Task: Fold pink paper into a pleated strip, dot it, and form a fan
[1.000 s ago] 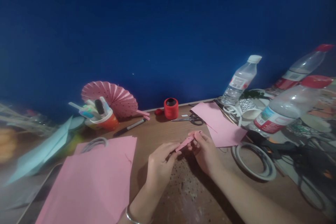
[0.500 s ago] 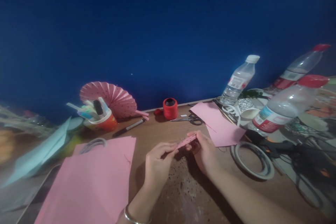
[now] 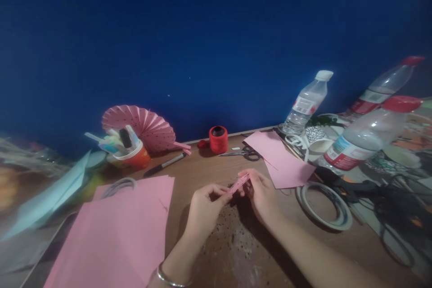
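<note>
Between my two hands, a little above the table, is a narrow folded strip of pink paper (image 3: pixel 239 183) with small dark marks or holes. My left hand (image 3: pixel 207 207) pinches its lower left end between thumb and fingers. At its upper right end, my right hand (image 3: pixel 261 195) has thumb and fingers closed on it. Small dark specks (image 3: pixel 232 229) lie scattered on the table under the hands. Beyond the hands lie scissors (image 3: pixel 248 153) and a spool of red thread (image 3: pixel 218 139). A pleated pink paper fan (image 3: pixel 143 126) with dark spots leans near the wall.
Pink paper sheets (image 3: pixel 118 234) lie at left, a roll of tape (image 3: pixel 119 186) on them. Behind are a marker (image 3: pixel 165 164) and a cup of pens (image 3: pixel 137 157). At right are pink paper (image 3: pixel 276 155), more tape (image 3: pixel 326 222) and plastic bottles (image 3: pixel 305 101) before the blue wall (image 3: pixel 209 45).
The pink strip has turned to a steeper slant and shows more of its face. My left hand has shifted slightly right, and my right hand slightly left.
</note>
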`<state>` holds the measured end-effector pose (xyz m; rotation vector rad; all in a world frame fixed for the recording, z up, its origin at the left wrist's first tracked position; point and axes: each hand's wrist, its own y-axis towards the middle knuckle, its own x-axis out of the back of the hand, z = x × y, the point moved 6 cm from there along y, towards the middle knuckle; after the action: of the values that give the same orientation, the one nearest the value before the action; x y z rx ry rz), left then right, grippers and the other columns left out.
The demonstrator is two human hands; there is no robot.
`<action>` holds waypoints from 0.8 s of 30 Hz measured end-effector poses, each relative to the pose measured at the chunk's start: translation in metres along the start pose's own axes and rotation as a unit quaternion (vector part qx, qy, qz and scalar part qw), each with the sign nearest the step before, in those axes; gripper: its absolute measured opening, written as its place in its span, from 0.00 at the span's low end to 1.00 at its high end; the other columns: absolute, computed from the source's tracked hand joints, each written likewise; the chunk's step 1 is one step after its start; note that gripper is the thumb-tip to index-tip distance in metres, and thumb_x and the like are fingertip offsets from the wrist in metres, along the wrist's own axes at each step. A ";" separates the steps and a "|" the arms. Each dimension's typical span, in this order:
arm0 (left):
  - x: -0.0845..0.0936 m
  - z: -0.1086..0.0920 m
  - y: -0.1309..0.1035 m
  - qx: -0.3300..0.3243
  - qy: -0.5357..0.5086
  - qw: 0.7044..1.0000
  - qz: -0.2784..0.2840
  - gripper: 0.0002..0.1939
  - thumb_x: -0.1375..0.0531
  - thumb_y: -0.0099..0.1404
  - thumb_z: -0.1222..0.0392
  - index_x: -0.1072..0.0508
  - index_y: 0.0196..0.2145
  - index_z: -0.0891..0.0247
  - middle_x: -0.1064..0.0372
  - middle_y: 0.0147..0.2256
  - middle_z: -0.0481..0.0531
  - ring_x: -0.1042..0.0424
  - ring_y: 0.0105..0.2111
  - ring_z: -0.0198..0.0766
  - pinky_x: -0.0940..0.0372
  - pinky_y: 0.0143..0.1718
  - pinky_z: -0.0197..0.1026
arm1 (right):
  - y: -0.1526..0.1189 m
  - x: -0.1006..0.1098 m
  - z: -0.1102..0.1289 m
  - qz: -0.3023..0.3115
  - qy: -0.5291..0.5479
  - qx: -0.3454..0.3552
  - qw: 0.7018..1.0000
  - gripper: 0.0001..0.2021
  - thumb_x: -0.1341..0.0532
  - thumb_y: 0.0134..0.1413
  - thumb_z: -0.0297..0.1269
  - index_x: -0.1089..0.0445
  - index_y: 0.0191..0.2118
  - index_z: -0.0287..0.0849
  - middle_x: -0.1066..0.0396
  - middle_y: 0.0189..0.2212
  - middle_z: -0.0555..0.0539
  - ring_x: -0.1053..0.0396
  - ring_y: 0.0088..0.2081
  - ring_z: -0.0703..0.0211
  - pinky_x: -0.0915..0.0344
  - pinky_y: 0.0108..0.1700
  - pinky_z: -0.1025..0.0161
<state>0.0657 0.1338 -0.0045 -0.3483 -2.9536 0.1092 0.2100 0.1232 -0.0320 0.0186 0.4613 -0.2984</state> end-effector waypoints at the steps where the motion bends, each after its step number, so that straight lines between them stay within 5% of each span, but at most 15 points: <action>1: 0.000 -0.001 0.000 -0.001 0.005 1.000 -0.001 0.07 0.39 0.50 0.62 0.30 0.19 0.66 0.28 0.29 0.53 0.30 0.29 0.38 0.36 0.30 0.38 | 0.000 0.000 0.000 -0.001 0.003 0.002 1.000 0.15 0.44 0.50 0.48 0.31 0.30 0.40 0.36 0.17 0.52 0.39 0.19 0.65 0.42 0.22 0.67; 8: 0.007 0.007 0.002 0.020 -0.038 0.998 -0.036 0.09 0.38 0.50 0.59 0.30 0.18 0.67 0.27 0.29 0.53 0.30 0.27 0.36 0.37 0.29 0.36 | 0.004 -0.003 0.006 -0.005 0.101 -0.028 0.994 0.14 0.40 0.46 0.45 0.29 0.35 0.40 0.33 0.23 0.50 0.36 0.23 0.66 0.37 0.26 0.68; 14: 0.007 0.013 0.003 0.033 -0.077 0.996 -0.040 0.10 0.37 0.49 0.58 0.31 0.18 0.67 0.28 0.28 0.54 0.32 0.23 0.33 0.40 0.23 0.34 | 0.003 -0.002 0.010 -0.014 0.046 -0.019 0.999 0.12 0.35 0.41 0.37 0.29 0.36 0.43 0.31 0.28 0.51 0.35 0.26 0.66 0.36 0.27 0.70; 24: 0.008 0.005 0.003 0.021 0.003 0.999 -0.043 0.10 0.38 0.50 0.60 0.31 0.17 0.66 0.28 0.29 0.54 0.30 0.30 0.38 0.38 0.30 0.36 | 0.006 0.005 0.006 -0.038 0.030 -0.012 0.999 0.11 0.36 0.42 0.39 0.28 0.34 0.41 0.31 0.25 0.50 0.35 0.24 0.66 0.36 0.24 0.69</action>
<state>0.0584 0.1381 -0.0083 -0.2143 -2.9502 0.1594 0.2189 0.1269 -0.0288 -0.0141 0.5253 -0.3682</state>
